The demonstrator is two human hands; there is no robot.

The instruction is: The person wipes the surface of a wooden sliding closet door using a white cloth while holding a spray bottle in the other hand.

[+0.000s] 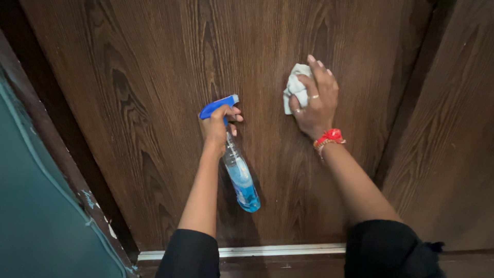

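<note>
While I watch from afar, left hand (218, 128) curled around blue spray bottle (237, 170), right hand (315, 100) beside it pressing white cloth (295, 88) flat against dark wooden door (154, 77), red wristband (329, 137) below.

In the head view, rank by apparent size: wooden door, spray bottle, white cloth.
1. Wooden door, fills most of the view.
2. Spray bottle in left hand.
3. White cloth, partly hidden under right hand.

Spray bottle (237, 170) in left hand (218, 128), left of cloth (296, 87) under right hand (316, 103), both against door (154, 77)
</note>
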